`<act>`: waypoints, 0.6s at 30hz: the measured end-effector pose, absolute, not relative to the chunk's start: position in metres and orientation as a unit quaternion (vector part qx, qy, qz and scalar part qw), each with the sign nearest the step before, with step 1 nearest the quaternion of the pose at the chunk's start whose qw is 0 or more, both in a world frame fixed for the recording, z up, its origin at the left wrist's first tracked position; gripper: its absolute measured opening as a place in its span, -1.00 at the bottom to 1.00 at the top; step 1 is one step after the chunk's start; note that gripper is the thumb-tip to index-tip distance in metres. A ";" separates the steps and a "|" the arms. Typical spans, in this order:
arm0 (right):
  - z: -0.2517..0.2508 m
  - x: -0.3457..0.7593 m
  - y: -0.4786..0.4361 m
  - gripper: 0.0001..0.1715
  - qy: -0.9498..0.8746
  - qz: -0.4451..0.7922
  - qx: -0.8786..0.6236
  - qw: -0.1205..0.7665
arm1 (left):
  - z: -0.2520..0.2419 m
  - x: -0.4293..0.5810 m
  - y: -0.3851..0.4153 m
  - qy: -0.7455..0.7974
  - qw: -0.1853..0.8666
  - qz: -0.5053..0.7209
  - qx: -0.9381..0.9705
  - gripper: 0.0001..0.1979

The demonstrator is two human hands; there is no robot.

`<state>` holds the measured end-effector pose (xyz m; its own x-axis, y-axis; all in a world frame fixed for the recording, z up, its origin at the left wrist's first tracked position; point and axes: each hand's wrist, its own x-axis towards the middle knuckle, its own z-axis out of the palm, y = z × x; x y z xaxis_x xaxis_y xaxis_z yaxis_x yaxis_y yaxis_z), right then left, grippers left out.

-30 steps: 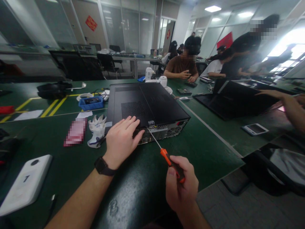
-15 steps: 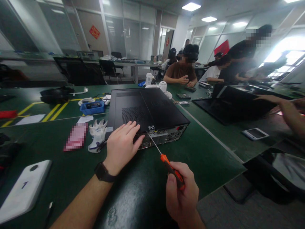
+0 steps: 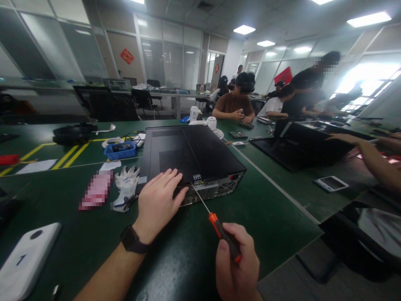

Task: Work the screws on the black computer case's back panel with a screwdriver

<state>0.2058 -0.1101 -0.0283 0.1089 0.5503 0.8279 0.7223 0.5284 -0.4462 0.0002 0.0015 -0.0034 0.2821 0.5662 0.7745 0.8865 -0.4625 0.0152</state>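
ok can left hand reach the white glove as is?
Probably yes: the white glove lies near the left hand, with nothing visibly covering it, though the hand would have to leave the black case it rests on.

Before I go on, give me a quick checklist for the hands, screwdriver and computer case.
1. Left hand on the computer case: ok, fingers over the top near the close edge.
2. Right hand gripping the screwdriver: ok, wrapped around the handle.
3. Screwdriver tip at the case's near edge: ok.
4. Tip seated in a screw: cannot tell, too small to see.
5. Case lying flat on the green table: ok.
6. Glove away from the screwdriver: ok, at the case's left.
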 end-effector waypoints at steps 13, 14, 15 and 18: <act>-0.036 0.207 -0.114 -0.69 -0.664 -0.025 -0.470 0.581 | -0.004 0.001 0.003 -0.465 0.224 -0.375 -0.770 -0.67; -0.035 0.208 -0.112 -0.70 -0.676 -0.033 -0.455 0.579 | -0.004 0.001 0.003 -0.465 0.222 -0.374 -0.771 -0.67; -0.034 0.209 -0.110 -0.70 -0.683 -0.042 -0.444 0.578 | -0.004 0.001 0.003 -0.465 0.221 -0.372 -0.772 -0.67; -0.042 0.210 -0.108 -0.70 -0.671 -0.055 -0.453 0.584 | -0.005 0.001 0.003 -0.465 0.221 -0.369 -0.773 -0.66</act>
